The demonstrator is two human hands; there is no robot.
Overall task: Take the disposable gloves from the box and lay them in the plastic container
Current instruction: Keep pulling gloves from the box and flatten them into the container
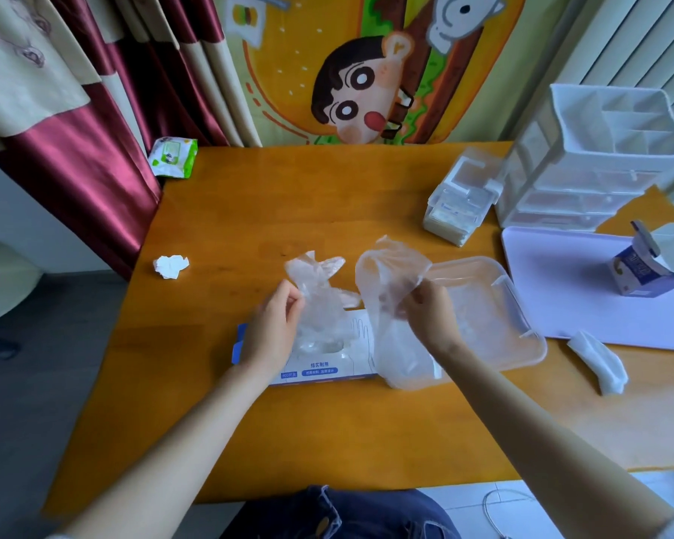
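— What do we hold?
— Our left hand (277, 319) pinches one glove (320, 293) above the box (323, 372), mid-worktop (327, 204); our right hand (427, 311) grips a second glove (390, 272) beside the plastic container (524, 346).

The white-and-blue cardboard glove box (323, 369) is lying in the middle of the orange wooden table (250, 212). The clear plastic container (522, 344) is sitting just right of it, nearer the right edge.

Bare forearms (187, 422), dark blue jeans (366, 515)
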